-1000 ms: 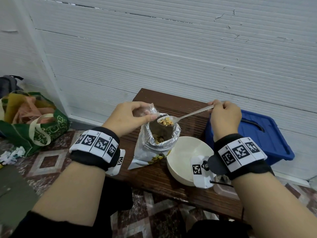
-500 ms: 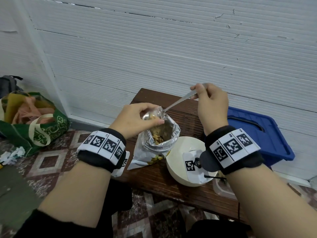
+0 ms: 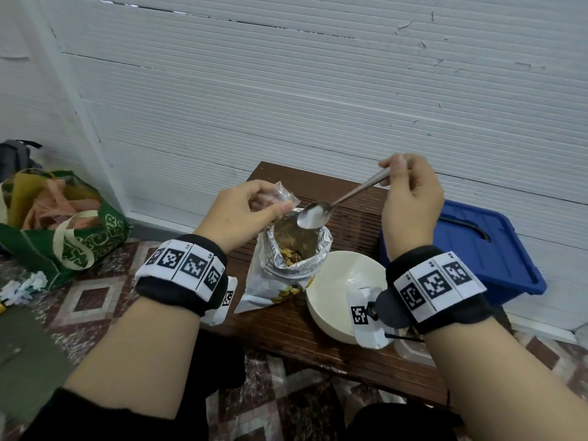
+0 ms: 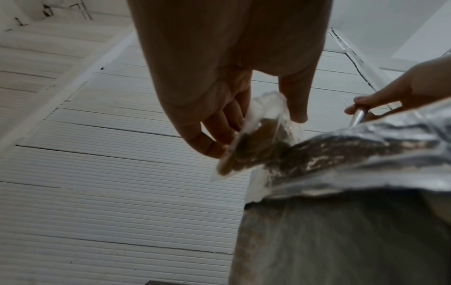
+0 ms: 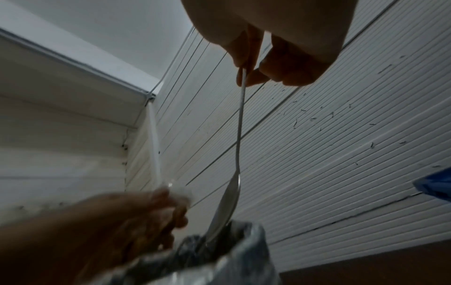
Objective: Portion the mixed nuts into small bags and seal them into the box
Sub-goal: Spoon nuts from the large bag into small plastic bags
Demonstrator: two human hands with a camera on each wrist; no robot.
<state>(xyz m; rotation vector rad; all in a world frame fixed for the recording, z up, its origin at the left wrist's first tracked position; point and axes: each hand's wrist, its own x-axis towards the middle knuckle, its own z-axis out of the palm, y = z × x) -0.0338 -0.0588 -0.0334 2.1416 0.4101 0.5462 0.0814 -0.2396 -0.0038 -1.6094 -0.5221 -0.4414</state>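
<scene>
A foil-lined bag of mixed nuts [image 3: 294,253] stands open on the dark wooden bench [image 3: 286,329], nuts showing at its bottom. My left hand [image 3: 245,211] pinches a small clear plastic bag [image 3: 280,198] with some nuts in it [image 4: 253,138], just above the big bag's left rim. My right hand [image 3: 410,198] pinches the handle of a metal spoon [image 3: 337,205]. Its empty bowl hovers over the big bag's mouth [image 5: 227,204].
An empty cream bowl [image 3: 337,291] sits right of the nut bag. A blue lidded plastic box [image 3: 477,249] is at the right, behind my right wrist. A clear container [image 3: 410,348] peeks out under that wrist. A green shopping bag [image 3: 63,230] lies on the floor at left.
The spoon, loaded with nuts one second ago, tipped into the small bag and now shows empty, drawn back right over the big bag. My right hand rose and turned.
</scene>
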